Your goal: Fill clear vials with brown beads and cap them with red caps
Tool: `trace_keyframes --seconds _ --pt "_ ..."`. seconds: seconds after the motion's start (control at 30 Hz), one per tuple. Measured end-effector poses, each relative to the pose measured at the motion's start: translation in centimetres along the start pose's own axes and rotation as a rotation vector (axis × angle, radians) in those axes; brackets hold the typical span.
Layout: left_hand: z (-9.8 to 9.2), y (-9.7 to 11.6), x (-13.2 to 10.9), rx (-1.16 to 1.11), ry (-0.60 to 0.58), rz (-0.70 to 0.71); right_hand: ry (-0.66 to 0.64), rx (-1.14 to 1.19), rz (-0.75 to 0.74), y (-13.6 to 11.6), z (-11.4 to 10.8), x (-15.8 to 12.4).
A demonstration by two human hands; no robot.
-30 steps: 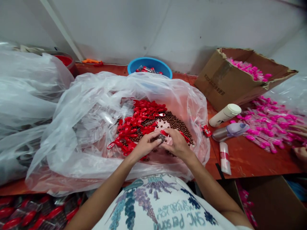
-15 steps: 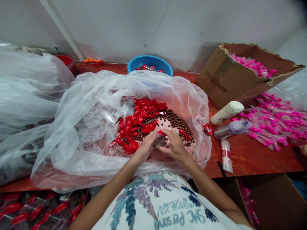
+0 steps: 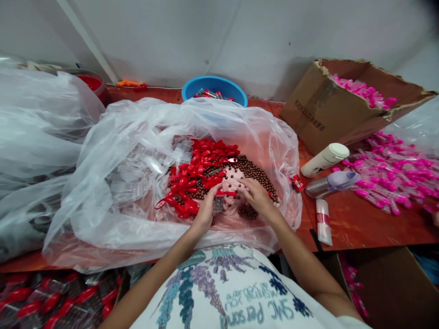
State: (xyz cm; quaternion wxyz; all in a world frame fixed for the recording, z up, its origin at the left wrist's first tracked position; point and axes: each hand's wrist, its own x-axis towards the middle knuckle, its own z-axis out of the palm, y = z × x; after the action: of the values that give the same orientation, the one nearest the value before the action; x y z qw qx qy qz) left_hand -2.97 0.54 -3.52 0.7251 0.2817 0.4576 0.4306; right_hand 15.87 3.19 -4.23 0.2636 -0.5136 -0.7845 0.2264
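My left hand (image 3: 206,206) grips a small clear container (image 3: 218,204) with dark contents and a red part at its top. Close by on the right, my right hand (image 3: 256,195) has its fingers bent near the end of that red part; whether they pinch it is hard to see. Both hands are over a plastic-lined spread (image 3: 192,237) holding brown beads (image 3: 255,169), a heap of red plastic pieces (image 3: 202,169) and, on the left, clear plastic containers (image 3: 137,176).
A blue basin (image 3: 214,84) stands behind the plastic. At right are a cardboard box (image 3: 315,105), a white bottle (image 3: 324,160), a purple-topped flask (image 3: 331,183), a tube (image 3: 323,221) and pink-capped items (image 3: 394,173). Red-capped containers (image 3: 58,299) lie below left.
My hands have moved apart. The container is now in my left hand, tilted differently, and my right hand has shifted right. More brown beads show beneath my right hand.
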Motion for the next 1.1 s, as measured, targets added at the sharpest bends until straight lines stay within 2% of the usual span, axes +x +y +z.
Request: trace_keyframes --seconds 0.1,0.2,0.27,0.37,0.43,0.5,0.73,0.83,0.93,1.03,1.1 --pt "0.0 0.8 -0.1 -0.021 -0.044 -0.037 -0.026 -0.12 0.086 2.6 0.6 1.5" --pt "0.0 0.9 -0.2 -0.031 -0.08 -0.063 -0.064 -0.113 0.1 3.2 1.4 2.2" --pt "-0.2 0.7 -0.2 -0.021 -0.095 -0.076 -0.021 -0.044 0.125 2.2 1.5 2.1" --pt "-0.5 0.3 -0.1 0.026 -0.112 -0.088 0.071 0.324 0.189 -0.6 1.3 1.7" --pt "-0.5 0.1 0.1 0.063 -0.115 -0.074 0.056 0.562 0.187 -2.6 1.2 1.3" --pt "-0.5 -0.1 0.2 0.105 -0.099 -0.057 0.019 0.632 0.148 -4.0 1.0 1.0" --pt "-0.2 -0.2 0.1 0.127 -0.004 -0.073 0.012 0.304 -0.173 -4.9 0.1 0.5" --pt "0.1 -0.1 0.0 0.112 0.022 -0.089 0.013 0.279 -0.254 -5.3 0.1 0.4" --pt "0.4 0.2 0.0 0.1 0.034 -0.074 0.018 0.257 -0.264 -5.7 0.4 0.2" --pt "0.6 0.9 0.0 0.023 -0.001 -0.028 -0.041 0.208 -0.258 -5.7 0.3 -0.3" --pt "0.5 1.5 0.1 -0.068 -0.054 0.008 -0.006 0.248 -0.175 -5.3 0.1 -0.8"
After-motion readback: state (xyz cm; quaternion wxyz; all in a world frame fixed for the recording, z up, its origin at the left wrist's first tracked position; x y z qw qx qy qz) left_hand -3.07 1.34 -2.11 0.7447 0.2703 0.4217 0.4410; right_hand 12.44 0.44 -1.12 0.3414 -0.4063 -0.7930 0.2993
